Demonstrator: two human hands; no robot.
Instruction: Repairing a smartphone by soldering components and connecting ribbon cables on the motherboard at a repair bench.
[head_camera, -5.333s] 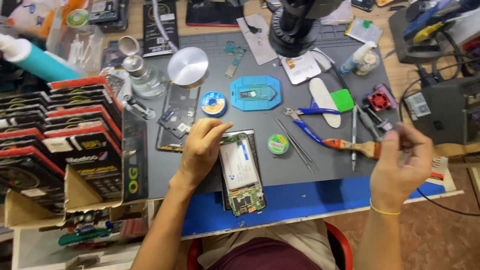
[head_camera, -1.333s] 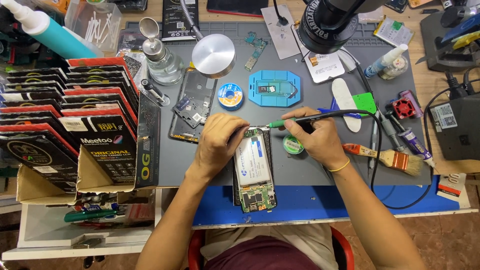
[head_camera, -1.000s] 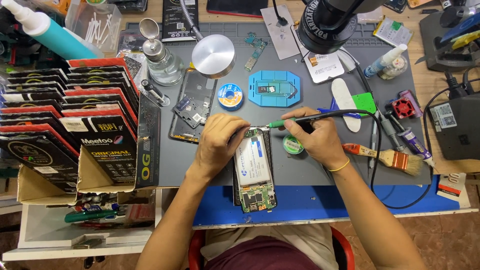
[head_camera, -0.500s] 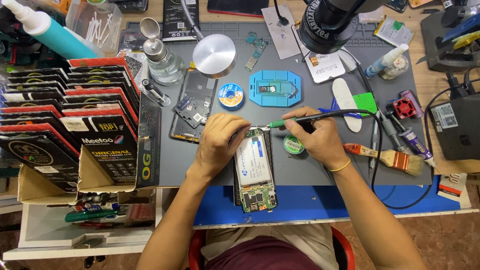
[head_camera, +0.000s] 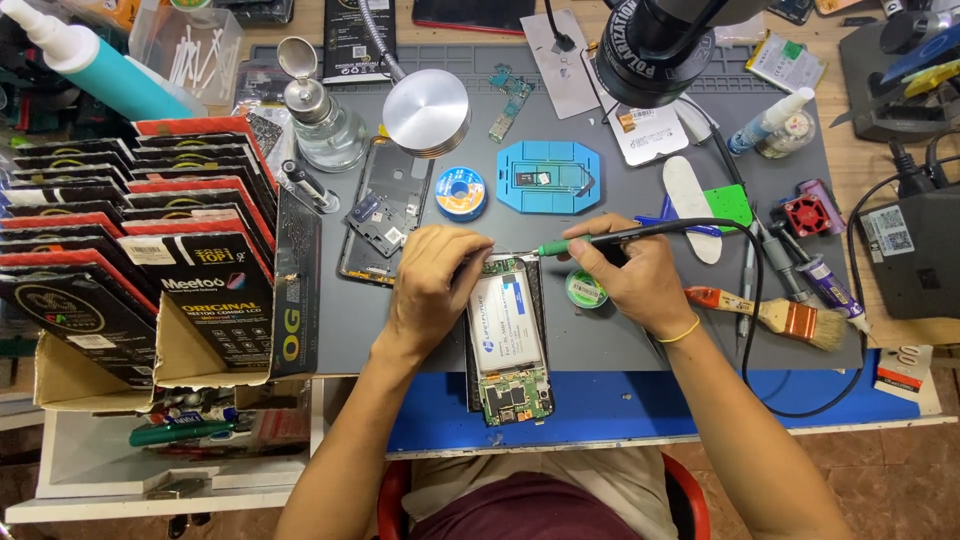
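An opened phone (head_camera: 507, 340) lies upright on the grey mat (head_camera: 420, 330), its white battery and green circuit board showing. My left hand (head_camera: 435, 285) rests on the phone's top left corner with fingers pinched; a thin solder wire (head_camera: 508, 251) seems to run from them toward the iron tip. My right hand (head_camera: 630, 275) grips a black soldering iron (head_camera: 600, 240) with a green collar. The iron's tip touches the board at the phone's top edge.
A microscope head (head_camera: 650, 50) hangs above the mat. Behind the hands are a solder spool (head_camera: 460, 192), a blue fixture (head_camera: 548, 178) and a bare phone frame (head_camera: 385, 215). Stacked boxes (head_camera: 150, 260) fill the left; a brush (head_camera: 780, 315), tweezers and tubes lie right.
Five seconds ago my right hand was lifted off to the right without the iron. It now holds the soldering iron at the phone's top. Over the last second both hands stayed nearly still.
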